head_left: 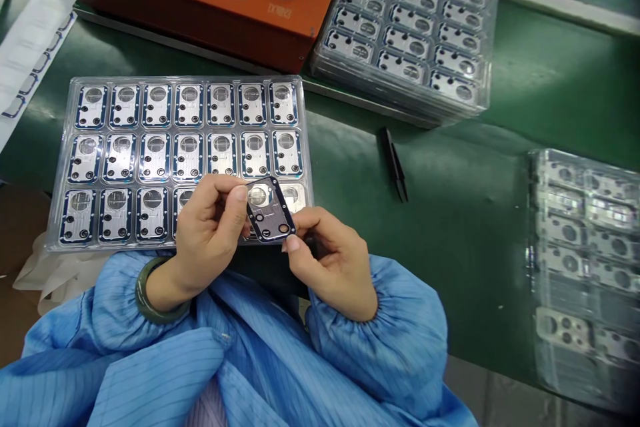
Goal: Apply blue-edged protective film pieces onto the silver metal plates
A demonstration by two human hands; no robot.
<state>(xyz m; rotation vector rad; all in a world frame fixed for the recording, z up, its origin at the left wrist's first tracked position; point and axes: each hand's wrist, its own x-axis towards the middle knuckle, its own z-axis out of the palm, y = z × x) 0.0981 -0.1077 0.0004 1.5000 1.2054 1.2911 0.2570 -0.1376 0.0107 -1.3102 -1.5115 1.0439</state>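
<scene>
Green workbench [450,280], plastic tray [185,79], left hand [207,233] and right hand [333,267] holding black-framed plate [270,210]

Bench [450,247] layout: a tray of parts [185,79] lies left of centre, with a control box [200,7] behind it, a tray stack [395,90] behind and to its right, and a paper strip [30,47] to its left. Tweezers [393,163] lie between the tray and a second tray stack [583,267] at far right. The left hand [207,233] and right hand [330,263] hold a plate [270,210] above the tray's near edge.
</scene>
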